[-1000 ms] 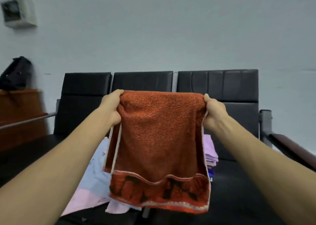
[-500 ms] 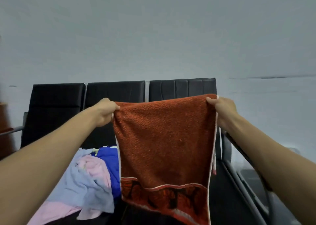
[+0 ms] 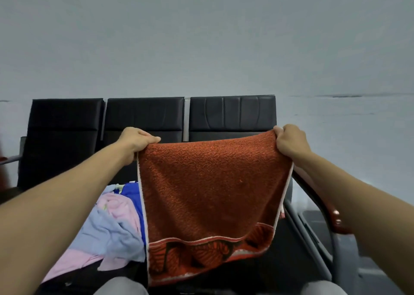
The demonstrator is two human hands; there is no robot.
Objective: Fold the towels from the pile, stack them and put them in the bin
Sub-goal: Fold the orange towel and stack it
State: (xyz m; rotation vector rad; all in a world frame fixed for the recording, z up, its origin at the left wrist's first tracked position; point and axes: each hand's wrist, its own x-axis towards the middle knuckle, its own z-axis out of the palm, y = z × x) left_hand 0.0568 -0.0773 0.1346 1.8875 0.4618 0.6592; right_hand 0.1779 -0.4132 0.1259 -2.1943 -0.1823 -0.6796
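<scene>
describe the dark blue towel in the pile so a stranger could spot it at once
On the row of black seats against the grey wall lies a loose towel pile, left of the held-up rust-orange towel. At the pile's far edge, beside that towel, is the dark blue towel: the only deep colour among pale pink and pale blue.

The one view sits at the person's head, wide-angle, facing forward and only slightly down at a row of seats [image 3: 145,115] against a wall [image 3: 201,37] that fills the upper half. The left forearm [image 3: 67,194] enters from the lower left, the right forearm [image 3: 358,205] from the lower right. The towel [image 3: 208,194] hangs close, centre frame.
</scene>
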